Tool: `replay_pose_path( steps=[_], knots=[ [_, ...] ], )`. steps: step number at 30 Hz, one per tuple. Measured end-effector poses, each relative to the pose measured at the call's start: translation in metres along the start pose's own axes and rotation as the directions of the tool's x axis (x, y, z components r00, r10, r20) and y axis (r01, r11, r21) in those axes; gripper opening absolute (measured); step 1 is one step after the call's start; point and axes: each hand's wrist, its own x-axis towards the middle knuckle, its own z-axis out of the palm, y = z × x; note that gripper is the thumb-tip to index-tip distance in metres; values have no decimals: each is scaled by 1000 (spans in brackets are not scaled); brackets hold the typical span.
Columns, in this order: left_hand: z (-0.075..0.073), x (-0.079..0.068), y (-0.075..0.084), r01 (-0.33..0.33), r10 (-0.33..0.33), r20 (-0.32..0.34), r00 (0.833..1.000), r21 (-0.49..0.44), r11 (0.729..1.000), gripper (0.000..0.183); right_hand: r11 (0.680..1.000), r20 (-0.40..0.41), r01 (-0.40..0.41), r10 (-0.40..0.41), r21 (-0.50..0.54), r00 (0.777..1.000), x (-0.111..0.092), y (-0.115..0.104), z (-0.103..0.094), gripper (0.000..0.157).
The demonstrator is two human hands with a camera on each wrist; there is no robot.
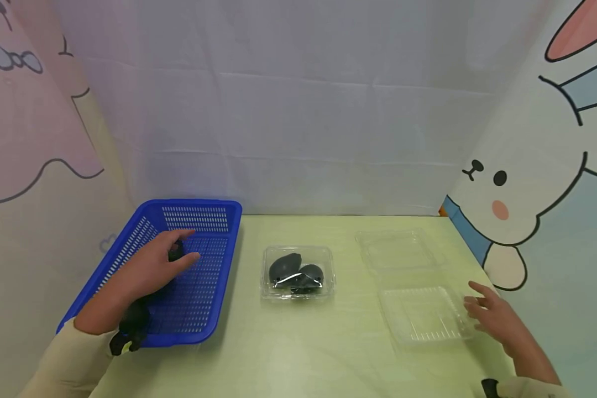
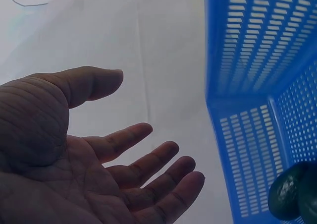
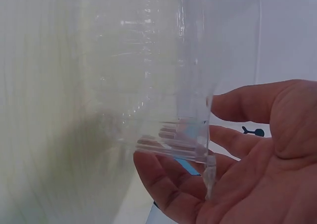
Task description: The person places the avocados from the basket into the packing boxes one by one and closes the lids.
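My left hand (image 1: pixel 154 262) hovers over the blue basket (image 1: pixel 231 221), thumb and fingers spread with nothing between them. Below it, dark green avocados (image 2: pixel 285 194) lie in the basket, one avocado (image 1: pixel 176 251) showing past the thumb. A clear plastic box (image 1: pixel 328 265) with dark avocados (image 1: pixel 284 268) inside stands shut at mid-table. My right hand (image 1: pixel 497 315) is at the right end of an open clear clamshell box (image 1: pixel 425 315), fingers loosely bent. In the right wrist view the thumb tip comes right up to the box's edge (image 3: pixel 208 135), and fingers show partly through the plastic.
The clamshell's lid (image 1: pixel 398 251) lies folded back toward the rear of the pale green table (image 1: pixel 298 354). A white cloth wall (image 1: pixel 298 138) rises behind the table, with printed cartoon cloths on both sides.
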Motion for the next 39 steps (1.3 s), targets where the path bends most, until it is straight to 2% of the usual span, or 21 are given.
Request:
replay_pose_path(
  steps=[8, 12, 18, 27, 34, 39],
  knots=[
    [-10, 15, -16, 53, -54, 25, 998, 45, 998, 65, 999, -26, 5, -4, 52, 1000, -5, 1, 5, 56],
    [-13, 23, -23, 96, -98, 25, 995, 69, 993, 65, 997, -14, -5, 7, 82, 1000, -6, 2, 7, 58],
    [-15, 33, -36, 109, -112, 24, 993, 109, 988, 64, 994, 7, -19, 18, 105, 1000, -7, 7, 10, 58],
    [-18, 43, -55, 222, -231, 43, 972, 150, 963, 73, 993, 9, -18, 17, 120, 1000, -14, 7, 17, 57],
    [-18, 52, -59, 207, -217, 35, 975, 191, 959, 73, 986, 29, -69, 65, 155, 997, -18, 4, 22, 56],
    [-16, 57, -67, 197, -209, 54, 976, 171, 965, 76, 977, 53, -94, 86, 189, 995, -22, 1, 27, 56]
  ],
)
